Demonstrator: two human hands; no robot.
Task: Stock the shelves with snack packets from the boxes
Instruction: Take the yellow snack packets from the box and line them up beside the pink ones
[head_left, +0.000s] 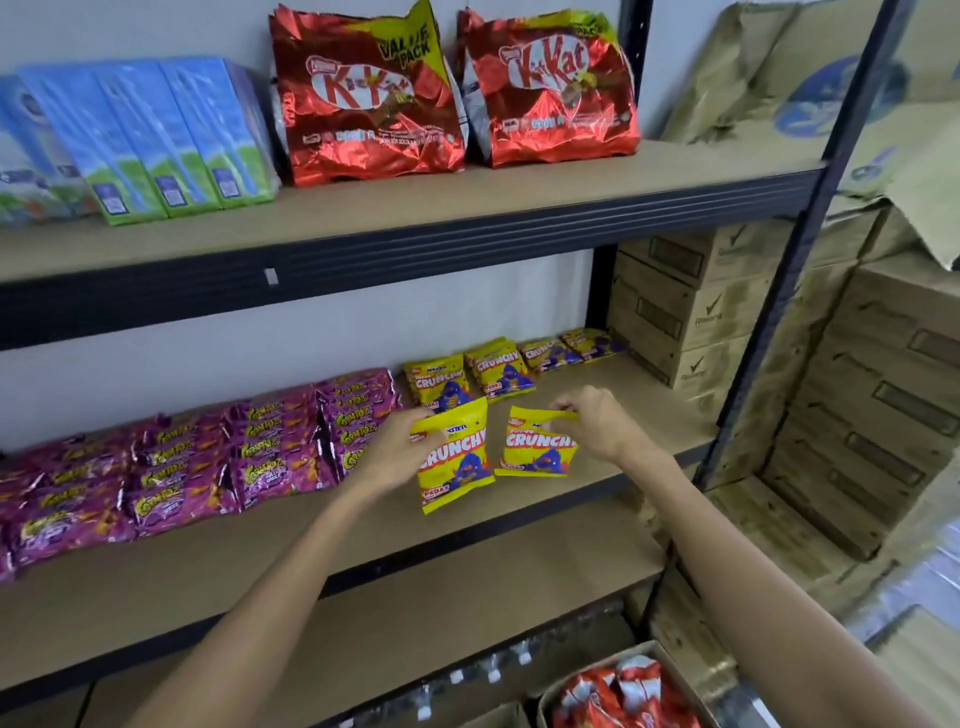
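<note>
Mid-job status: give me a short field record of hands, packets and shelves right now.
left hand: grips left Crunchy packet
right hand: pinches top edge of right Crunchy packet
middle shelf: purple packets in rows at left; stocked Crunchy packets at back
upper shelf: KitKat bags, blue cartons
open box: red packets, lower right

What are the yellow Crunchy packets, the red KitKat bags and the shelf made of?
Yellow Crunchy packets: probably thin plastic film, glossy; they crinkle where pinched.
Red KitKat bags: shiny foil-like film, with bright creases.
Shelf: looks like matte brown pressed-wood board in a dark metal frame.
</note>
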